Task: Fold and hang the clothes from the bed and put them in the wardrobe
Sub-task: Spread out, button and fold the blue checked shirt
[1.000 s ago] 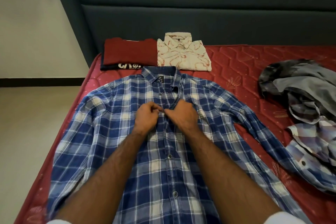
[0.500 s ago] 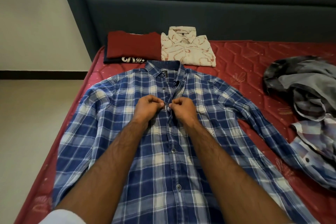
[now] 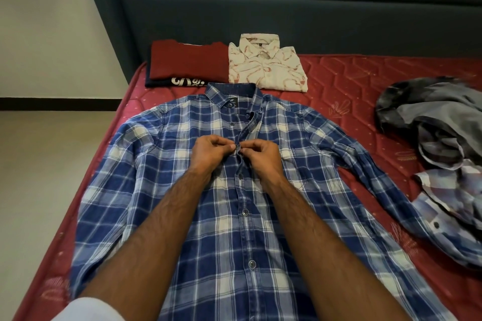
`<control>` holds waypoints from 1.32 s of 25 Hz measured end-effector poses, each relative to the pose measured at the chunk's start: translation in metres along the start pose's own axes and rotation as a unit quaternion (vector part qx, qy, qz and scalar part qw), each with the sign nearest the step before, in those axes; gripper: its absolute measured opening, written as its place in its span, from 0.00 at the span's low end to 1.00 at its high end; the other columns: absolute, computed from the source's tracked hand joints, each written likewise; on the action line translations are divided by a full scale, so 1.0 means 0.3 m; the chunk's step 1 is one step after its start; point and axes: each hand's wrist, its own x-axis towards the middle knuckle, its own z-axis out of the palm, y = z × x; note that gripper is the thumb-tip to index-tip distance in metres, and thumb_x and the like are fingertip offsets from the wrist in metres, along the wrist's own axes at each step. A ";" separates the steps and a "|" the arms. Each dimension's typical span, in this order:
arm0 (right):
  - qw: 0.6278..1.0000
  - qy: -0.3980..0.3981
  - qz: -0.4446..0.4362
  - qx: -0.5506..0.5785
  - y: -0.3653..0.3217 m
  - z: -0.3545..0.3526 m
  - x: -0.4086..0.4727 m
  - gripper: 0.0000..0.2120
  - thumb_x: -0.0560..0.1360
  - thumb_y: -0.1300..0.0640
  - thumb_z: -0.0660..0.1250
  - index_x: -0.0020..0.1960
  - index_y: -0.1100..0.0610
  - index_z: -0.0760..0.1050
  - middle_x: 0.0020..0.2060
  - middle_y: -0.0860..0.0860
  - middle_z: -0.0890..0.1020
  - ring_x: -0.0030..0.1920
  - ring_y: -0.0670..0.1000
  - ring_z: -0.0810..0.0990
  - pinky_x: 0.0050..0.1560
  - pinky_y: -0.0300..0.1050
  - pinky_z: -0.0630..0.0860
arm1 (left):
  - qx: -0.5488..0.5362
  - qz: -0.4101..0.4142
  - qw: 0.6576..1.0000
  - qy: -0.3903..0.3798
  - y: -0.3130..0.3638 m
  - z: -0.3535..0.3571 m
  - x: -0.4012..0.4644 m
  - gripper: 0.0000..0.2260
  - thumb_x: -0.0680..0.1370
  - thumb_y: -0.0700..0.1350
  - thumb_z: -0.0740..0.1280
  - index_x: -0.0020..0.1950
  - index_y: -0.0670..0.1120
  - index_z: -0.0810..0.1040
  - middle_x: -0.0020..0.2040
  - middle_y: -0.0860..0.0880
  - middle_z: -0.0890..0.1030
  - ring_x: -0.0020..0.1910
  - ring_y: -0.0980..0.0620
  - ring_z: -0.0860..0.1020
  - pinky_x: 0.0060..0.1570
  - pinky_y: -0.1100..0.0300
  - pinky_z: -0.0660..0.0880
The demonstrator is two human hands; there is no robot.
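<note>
A blue and white plaid shirt point(image 3: 161, 164) lies face up on the red mattress point(image 3: 347, 91), sleeves spread, collar toward the headboard. Its lower buttons are fastened; the placket gapes above my hands. My left hand point(image 3: 211, 154) pinches the left edge of the placket at chest height. My right hand point(image 3: 263, 156) pinches the right edge right beside it, fingertips almost touching. A folded red garment point(image 3: 187, 62) over a dark one and a folded cream patterned shirt point(image 3: 266, 65) lie by the headboard.
A loose heap of grey and pale plaid clothes point(image 3: 443, 143) sits on the mattress at the right. The dark padded headboard point(image 3: 287, 8) stands behind. Pale floor point(image 3: 52, 177) and a white wall lie off the bed's left edge.
Both hands stay at the same spot on the placket, fingers shifting slightly on the fabric. The view has tilted a little.
</note>
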 end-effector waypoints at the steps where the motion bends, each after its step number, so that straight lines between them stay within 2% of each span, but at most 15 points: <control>1: 1.000 0.002 -0.006 -0.003 0.002 0.000 0.000 0.05 0.75 0.66 0.74 0.50 0.60 0.84 0.44 0.52 0.87 0.44 0.47 0.86 0.43 0.35 0.80 | 0.007 0.000 1.000 0.002 -0.003 -0.001 0.004 0.04 0.74 0.38 0.76 0.48 0.43 0.84 0.42 0.47 0.86 0.32 0.58 0.80 0.29 0.66 0.73; 5: 0.999 0.032 -0.021 -0.026 0.018 0.025 0.004 0.08 0.68 0.59 0.81 0.45 0.58 0.85 0.40 0.50 0.87 0.42 0.47 0.86 0.45 0.39 0.83 | 0.024 -0.003 1.000 0.003 0.001 -0.004 0.006 0.01 0.77 0.40 0.74 0.46 0.43 0.83 0.34 0.50 0.81 0.26 0.58 0.75 0.27 0.64 0.70; 7: 0.997 0.047 -0.033 -0.047 0.022 0.037 0.007 0.08 0.69 0.59 0.81 0.44 0.58 0.84 0.38 0.49 0.86 0.40 0.45 0.85 0.44 0.37 0.81 | 0.004 -0.004 1.000 -0.013 0.004 -0.007 -0.003 0.06 0.78 0.44 0.73 0.44 0.43 0.83 0.32 0.50 0.80 0.24 0.58 0.73 0.25 0.63 0.69; 9: 0.995 0.055 -0.037 -0.073 0.023 0.041 0.007 0.08 0.70 0.59 0.81 0.45 0.58 0.84 0.38 0.48 0.86 0.38 0.42 0.84 0.39 0.32 0.78 | 0.015 0.012 1.000 -0.017 0.003 -0.002 -0.008 0.07 0.76 0.45 0.75 0.44 0.43 0.84 0.35 0.49 0.83 0.29 0.57 0.77 0.29 0.63 0.73; 12: 0.994 0.046 -0.047 -0.092 0.026 0.036 0.007 0.08 0.70 0.58 0.81 0.46 0.59 0.84 0.38 0.48 0.86 0.40 0.43 0.84 0.39 0.31 0.77 | 0.036 0.029 0.999 0.020 -0.013 0.015 0.001 0.02 0.76 0.42 0.75 0.45 0.44 0.84 0.41 0.47 0.85 0.39 0.51 0.81 0.39 0.56 0.78; 15: 0.993 0.040 -0.043 -0.106 0.028 0.037 0.009 0.06 0.72 0.59 0.79 0.46 0.57 0.84 0.38 0.48 0.85 0.41 0.44 0.84 0.43 0.36 0.79 | 0.040 0.030 0.997 0.056 -0.022 0.033 0.001 0.02 0.76 0.41 0.75 0.46 0.45 0.83 0.43 0.47 0.84 0.42 0.50 0.81 0.45 0.52 0.81; 17: 0.990 0.047 -0.034 -0.127 0.026 0.045 0.008 0.03 0.73 0.58 0.77 0.45 0.55 0.83 0.38 0.47 0.85 0.39 0.44 0.83 0.42 0.40 0.80 | 0.061 0.049 0.994 0.080 -0.029 0.043 -0.004 0.03 0.77 0.42 0.74 0.48 0.46 0.82 0.44 0.49 0.84 0.45 0.51 0.82 0.49 0.53 0.81; 19: 0.988 0.054 -0.028 -0.145 0.022 0.053 0.010 0.03 0.74 0.56 0.74 0.43 0.53 0.81 0.36 0.47 0.84 0.37 0.46 0.83 0.40 0.46 0.81 | 0.071 0.068 0.991 0.095 -0.032 0.050 -0.014 0.03 0.77 0.42 0.74 0.48 0.46 0.81 0.44 0.50 0.83 0.45 0.52 0.82 0.48 0.56 0.80; 23: 0.990 0.039 -0.016 -0.138 0.016 0.049 0.014 0.07 0.74 0.53 0.74 0.42 0.55 0.80 0.34 0.47 0.82 0.32 0.45 0.78 0.34 0.42 0.74 | 0.047 0.076 0.993 0.083 -0.040 0.042 -0.025 0.07 0.76 0.39 0.75 0.51 0.46 0.79 0.44 0.48 0.83 0.41 0.52 0.82 0.37 0.61 0.78; 26: 0.986 0.035 -0.021 -0.161 0.017 0.058 0.015 0.09 0.75 0.51 0.73 0.42 0.55 0.77 0.35 0.48 0.81 0.35 0.47 0.79 0.39 0.47 0.78 | 0.051 0.097 0.990 0.086 -0.038 0.035 -0.036 0.13 0.75 0.37 0.73 0.55 0.47 0.75 0.42 0.48 0.84 0.37 0.50 0.82 0.31 0.61 0.77; 28: 0.980 0.031 -0.020 -0.194 0.013 0.071 0.012 0.09 0.77 0.50 0.69 0.43 0.53 0.75 0.36 0.48 0.81 0.38 0.49 0.80 0.43 0.50 0.79 | 0.061 0.114 0.986 0.102 -0.036 0.041 -0.046 0.15 0.75 0.34 0.71 0.56 0.47 0.72 0.42 0.48 0.83 0.36 0.53 0.81 0.29 0.67 0.74; 33: 0.967 0.031 -0.025 -0.253 0.012 0.087 0.011 0.10 0.80 0.47 0.64 0.47 0.53 0.74 0.41 0.48 0.81 0.43 0.50 0.80 0.44 0.48 0.75 | 0.055 0.132 0.981 0.132 -0.052 0.053 -0.040 0.16 0.75 0.33 0.70 0.55 0.47 0.69 0.43 0.47 0.80 0.37 0.55 0.78 0.30 0.69 0.73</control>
